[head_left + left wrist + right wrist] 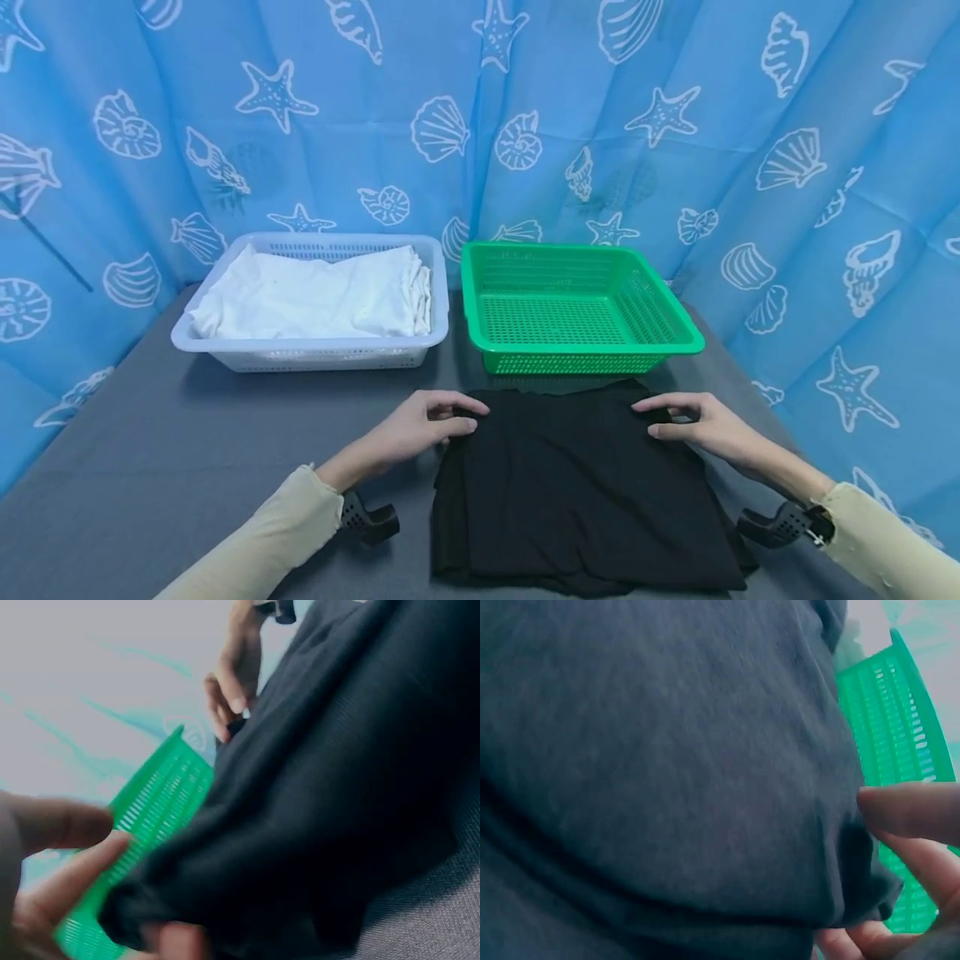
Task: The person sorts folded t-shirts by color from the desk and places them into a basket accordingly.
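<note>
A folded black cloth (592, 492) lies on the table in front of me, its layers uneven along the left side and near edge. At its far left corner my left hand (431, 425) holds the fabric with bent fingers. The right hand (701, 425) grips the opposite far corner, some of the black fabric showing between index finger and thumb. Up close in the right wrist view, fingers (907, 810) lie at the edge of the cloth, with others partly hidden beneath it. The left wrist view is blurred; there the cloth's corner bunches among the fingers (75, 877).
A green perforated basket (585, 361) stands just beyond the cloth, with nothing in it. To its left is a white basket (322, 343) holding folded white cloth (315, 292). Grey fabric covers the table (225, 467). A blue shell-patterned curtain (480, 117) hangs behind and along the sides.
</note>
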`<action>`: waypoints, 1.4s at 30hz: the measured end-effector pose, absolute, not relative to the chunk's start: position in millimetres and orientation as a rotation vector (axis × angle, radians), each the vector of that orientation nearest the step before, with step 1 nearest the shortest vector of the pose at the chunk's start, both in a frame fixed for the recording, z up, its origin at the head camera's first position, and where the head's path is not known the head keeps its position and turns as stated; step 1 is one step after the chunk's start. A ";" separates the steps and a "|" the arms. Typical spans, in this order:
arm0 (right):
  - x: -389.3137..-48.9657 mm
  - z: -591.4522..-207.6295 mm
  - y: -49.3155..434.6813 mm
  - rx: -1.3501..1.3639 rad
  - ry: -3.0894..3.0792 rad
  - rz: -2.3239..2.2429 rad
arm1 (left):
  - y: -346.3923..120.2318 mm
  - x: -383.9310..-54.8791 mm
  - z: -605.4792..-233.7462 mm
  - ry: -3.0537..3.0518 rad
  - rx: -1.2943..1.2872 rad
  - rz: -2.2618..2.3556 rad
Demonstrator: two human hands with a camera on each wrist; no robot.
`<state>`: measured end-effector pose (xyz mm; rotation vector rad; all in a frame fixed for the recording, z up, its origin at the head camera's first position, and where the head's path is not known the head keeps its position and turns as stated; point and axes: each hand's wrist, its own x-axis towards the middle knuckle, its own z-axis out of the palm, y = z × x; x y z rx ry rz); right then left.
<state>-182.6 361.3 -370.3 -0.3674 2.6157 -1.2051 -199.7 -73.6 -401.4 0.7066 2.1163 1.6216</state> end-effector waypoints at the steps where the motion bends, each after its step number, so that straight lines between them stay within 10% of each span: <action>1: -183.8 -370.7 363.2 -0.380 2.588 -1.211 | -72.7 -199.3 -401.6 2.103 0.714 1.598; 42: -189.1 -390.0 391.5 -0.417 1.580 -1.657 | -53.0 -183.4 -418.2 1.914 0.837 1.599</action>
